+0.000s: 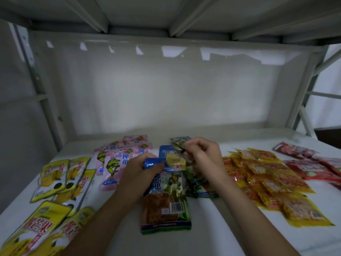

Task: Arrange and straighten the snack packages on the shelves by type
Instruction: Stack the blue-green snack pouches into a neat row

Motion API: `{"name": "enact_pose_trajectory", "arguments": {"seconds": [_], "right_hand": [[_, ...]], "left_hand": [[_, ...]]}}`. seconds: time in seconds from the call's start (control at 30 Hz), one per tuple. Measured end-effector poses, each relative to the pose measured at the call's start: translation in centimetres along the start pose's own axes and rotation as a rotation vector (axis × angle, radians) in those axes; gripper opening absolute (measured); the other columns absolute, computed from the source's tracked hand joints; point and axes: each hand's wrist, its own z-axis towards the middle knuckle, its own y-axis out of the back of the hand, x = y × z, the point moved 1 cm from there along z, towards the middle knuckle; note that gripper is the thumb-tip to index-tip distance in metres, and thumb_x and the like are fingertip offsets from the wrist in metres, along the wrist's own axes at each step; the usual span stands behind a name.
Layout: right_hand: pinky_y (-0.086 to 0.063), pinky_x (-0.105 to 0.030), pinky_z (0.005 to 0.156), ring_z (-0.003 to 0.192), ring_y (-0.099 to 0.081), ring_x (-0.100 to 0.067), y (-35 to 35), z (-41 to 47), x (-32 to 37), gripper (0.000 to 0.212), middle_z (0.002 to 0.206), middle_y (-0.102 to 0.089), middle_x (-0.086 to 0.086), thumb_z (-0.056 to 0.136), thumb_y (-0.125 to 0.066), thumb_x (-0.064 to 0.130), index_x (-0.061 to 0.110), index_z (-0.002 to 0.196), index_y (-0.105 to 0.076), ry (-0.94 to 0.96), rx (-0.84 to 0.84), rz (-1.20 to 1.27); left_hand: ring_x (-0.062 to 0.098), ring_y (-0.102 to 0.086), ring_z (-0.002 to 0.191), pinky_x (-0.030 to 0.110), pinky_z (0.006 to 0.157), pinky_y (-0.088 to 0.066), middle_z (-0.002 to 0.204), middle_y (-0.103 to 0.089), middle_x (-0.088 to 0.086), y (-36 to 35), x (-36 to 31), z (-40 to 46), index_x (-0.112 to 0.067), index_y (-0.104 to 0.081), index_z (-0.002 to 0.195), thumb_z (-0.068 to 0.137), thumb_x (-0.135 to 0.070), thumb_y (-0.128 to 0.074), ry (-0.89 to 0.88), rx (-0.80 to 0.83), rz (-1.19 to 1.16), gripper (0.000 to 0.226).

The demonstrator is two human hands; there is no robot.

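Blue packet (166, 196) – top hidden by left hand (137, 169); print blurred.

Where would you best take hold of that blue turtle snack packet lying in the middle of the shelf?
At its flat top seal, probably. The blue turtle packet lies flat, top edge away from the person and its middle bulging with food. The left hand already pinches the top-left corner from the left; the right hand grips a small yellow packet.
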Motion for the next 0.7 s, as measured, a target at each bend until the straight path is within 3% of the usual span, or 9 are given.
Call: {"name": "enact_pose_trajectory", "arguments": {"seconds": [0.03,0.1,0.2,0.3,0.37,0.43,0.57,0.7], "right_hand": [[-0.048,-0.016,0.057,0.066,-0.067,-0.007,0.7,0.4,-0.6,0.019,0.071,-0.073,0.004,0.097,-0.065,0.013,0.018,0.084,-0.077,0.062,-0.062,-0.169],[-0.049,-0.021,0.059,0.071,-0.066,-0.012,1.9,1.0,-1.8,0.02,0.074,-0.072,0.006,0.098,-0.062,0.021,0.022,0.081,-0.073,0.097,-0.098,-0.512],[-0.056,-0.035,0.077,0.092,-0.067,-0.027,3.2,1.6,-2.5,0.026,0.093,-0.074,-0.002,0.095,-0.06,0.047,0.025,0.088,-0.073,-0.048,-0.021,-0.954],[-0.048,-0.04,0.097,0.119,-0.057,-0.033,3.7,1.6,-2.8,0.065,0.122,-0.065,-0.007,0.092,-0.047,0.078,0.023,0.114,-0.075,-0.189,0.129,-1.198],[-0.042,-0.044,0.104,0.131,-0.049,-0.035,3.6,1.6,-3.1,0.081,0.134,-0.058,-0.008,0.09,-0.037,0.086,0.019,0.121,-0.071,-0.265,0.212,-1.235],[-0.041,-0.044,0.105,0.131,-0.049,-0.034,3.6,1.8,-3.3,0.083,0.133,-0.058,-0.008,0.09,-0.036,0.087,0.017,0.118,-0.07,-0.276,0.227,-1.226],[-0.042,-0.04,0.094,0.111,-0.062,-0.03,3.4,1.9,-3.3,0.064,0.105,-0.07,-0.001,0.089,-0.049,0.083,0.024,0.096,-0.071,-0.267,0.167,-1.127],[-0.051,-0.048,0.097,0.098,-0.067,-0.025,3.5,2.1,-3.4,0.045,0.096,-0.073,0.003,0.084,-0.069,0.07,0.025,0.084,-0.064,-0.277,0.098,-0.888]], "left_hand": [[0.013,-0.064,0.069,0.027,0.063,-0.045,0.077,-0.07,0.006,0.0,0.1,0.0,-0.02,-0.07,0.086,0.095,-0.018,-0.075,-0.072,-0.031,0.138,0.01],[0.007,-0.06,0.079,0.022,0.064,-0.044,0.079,-0.066,-0.005,-0.1,0.2,-0.2,-0.025,-0.064,0.085,0.093,-0.016,-0.076,-0.201,-0.091,0.314,0.016],[0.007,-0.054,0.08,0.024,0.066,-0.044,0.084,-0.059,-0.009,-0.3,0.4,-0.2,-0.025,-0.061,0.083,0.092,-0.019,-0.075,-0.294,-0.115,0.447,0.018],[0.007,-0.049,0.087,0.024,0.071,-0.039,0.093,-0.054,-0.012,-0.2,0.8,-0.2,-0.025,-0.06,0.089,0.089,-0.018,-0.075,-0.313,-0.093,0.564,0.017],[0.008,-0.047,0.1,0.018,0.079,-0.036,0.105,-0.053,-0.013,-0.1,0.9,-0.2,-0.029,-0.061,0.101,0.085,-0.013,-0.074,-0.292,-0.04,0.597,0.026],[0.006,-0.046,0.107,0.016,0.085,-0.036,0.112,-0.054,-0.014,-0.3,1.0,-0.3,-0.029,-0.064,0.11,0.085,-0.006,-0.071,-0.306,0.048,0.623,0.035],[0.003,-0.048,0.105,0.016,0.087,-0.038,0.109,-0.056,-0.016,-0.6,1.3,-0.6,-0.027,-0.066,0.112,0.095,-0.008,-0.065,-0.335,0.154,0.603,0.026],[0.0,-0.05,0.096,0.028,0.082,-0.045,0.097,-0.055,-0.021,-1.3,1.6,-0.7,-0.029,-0.068,0.107,0.103,-0.037,-0.061,-0.388,0.163,0.593,0.012]]}}
